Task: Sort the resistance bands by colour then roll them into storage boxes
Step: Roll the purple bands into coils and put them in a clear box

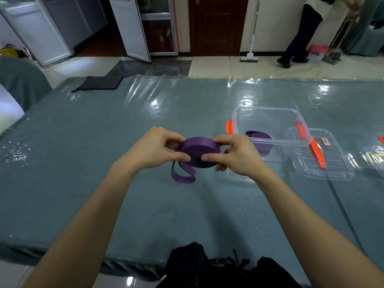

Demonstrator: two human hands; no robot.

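Observation:
A purple resistance band (198, 149), wound into a thick flat roll, is held above the middle of the table. My left hand (154, 148) grips its left side and my right hand (236, 153) grips its right side, thumbs on the near face. A loose end of the band (182, 176) hangs below the roll in a loop. To the right stands a clear storage box (270, 115) with orange latches. Another rolled purple band (259, 140) lies inside it.
A clear lid (324, 163) with an orange latch lies flat right of the box. The table (104, 163) has a grey-green cloth under glossy plastic. A dark cloth (99, 83) lies at the far left edge. A person (301, 32) stands at the back right.

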